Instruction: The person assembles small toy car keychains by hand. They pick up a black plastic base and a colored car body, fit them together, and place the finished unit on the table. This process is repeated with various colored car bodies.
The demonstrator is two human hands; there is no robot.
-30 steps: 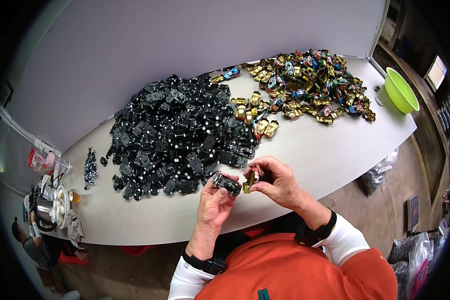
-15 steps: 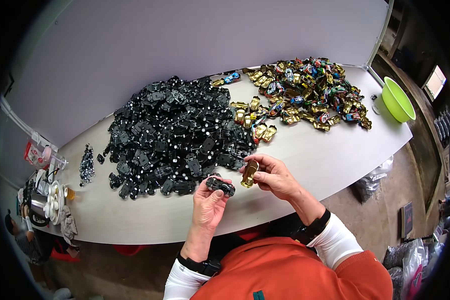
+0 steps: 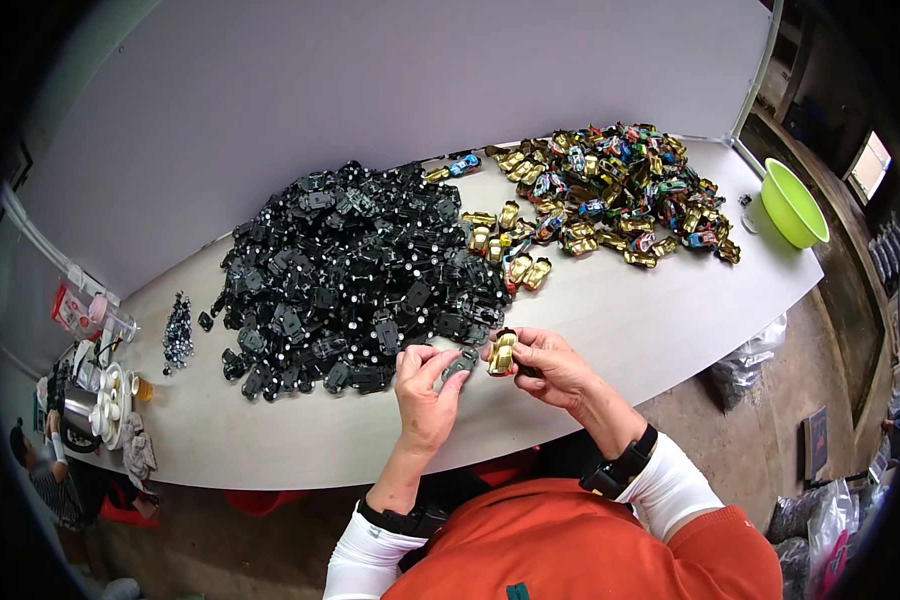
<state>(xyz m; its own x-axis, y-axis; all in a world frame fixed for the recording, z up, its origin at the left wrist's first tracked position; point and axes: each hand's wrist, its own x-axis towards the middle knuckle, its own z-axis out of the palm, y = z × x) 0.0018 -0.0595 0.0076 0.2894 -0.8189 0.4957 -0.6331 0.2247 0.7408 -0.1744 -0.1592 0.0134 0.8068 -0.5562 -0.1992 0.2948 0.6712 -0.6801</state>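
Pinched between the thumb and fingers of my left hand (image 3: 426, 404) is a dark grey toy car chassis (image 3: 459, 369). My right hand (image 3: 558, 374) grips a gold toy car body (image 3: 502, 354), its shiny top facing up. The two parts are close together over the front of the table, and I cannot tell whether they touch. Just beyond my hands lies a big heap of black toy car chassis (image 3: 340, 270) with small wheels. Farther right is a pile of gold and multicoloured toy car bodies (image 3: 610, 185), with a few strays at the edge of the black heap.
A green bowl (image 3: 794, 203) stands at the table's right end. Small shiny parts (image 3: 178, 333) lie in a strip left of the heap. At the far left are a tray of cups (image 3: 115, 405) and a cloth (image 3: 138, 450). A grey panel (image 3: 370, 80) borders the back.
My left hand has turned over, so the chassis is now tilted and shows its flat grey side. My right hand has rotated the gold body until its top shows.
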